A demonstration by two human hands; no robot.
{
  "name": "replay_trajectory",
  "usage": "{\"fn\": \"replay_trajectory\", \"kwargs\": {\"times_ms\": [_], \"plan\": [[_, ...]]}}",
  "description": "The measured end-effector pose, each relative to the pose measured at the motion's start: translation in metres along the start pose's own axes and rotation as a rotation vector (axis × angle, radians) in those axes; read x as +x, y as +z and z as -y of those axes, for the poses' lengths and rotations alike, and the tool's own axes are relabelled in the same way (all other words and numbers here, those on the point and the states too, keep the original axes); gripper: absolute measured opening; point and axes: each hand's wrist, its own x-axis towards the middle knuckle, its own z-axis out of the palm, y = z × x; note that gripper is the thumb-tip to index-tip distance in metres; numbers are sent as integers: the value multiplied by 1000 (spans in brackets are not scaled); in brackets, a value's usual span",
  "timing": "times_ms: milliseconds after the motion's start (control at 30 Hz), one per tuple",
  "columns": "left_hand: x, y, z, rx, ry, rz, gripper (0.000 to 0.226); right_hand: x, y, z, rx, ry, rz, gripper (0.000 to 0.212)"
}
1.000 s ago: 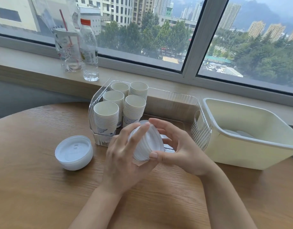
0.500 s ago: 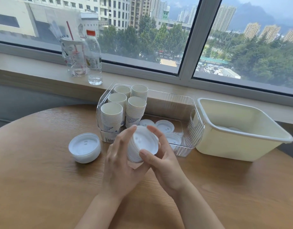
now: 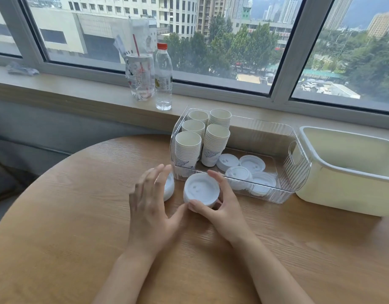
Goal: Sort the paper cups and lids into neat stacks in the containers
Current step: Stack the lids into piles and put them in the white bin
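now the right hand (image 3: 219,207) grip curls round a ribbed white lid stack (image 3: 201,191); the left hand (image 3: 149,200) is wide.

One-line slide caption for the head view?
Right hand grips a lid stack on the table; left hand hovers open.

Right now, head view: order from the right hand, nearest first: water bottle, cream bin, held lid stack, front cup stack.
1. Lid stack, gripped by the right hand.
2. Front cup stack, clear tray's left end.
3. Cream bin, far right.
4. Water bottle, on the sill.
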Motion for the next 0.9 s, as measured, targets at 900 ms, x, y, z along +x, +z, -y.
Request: {"fn": "replay_trajectory", "kwargs": {"times_ms": [900], "plan": [[20,-19,69,-138,-351,117,83,21,76,18,-313,-75,-153,84]]}}
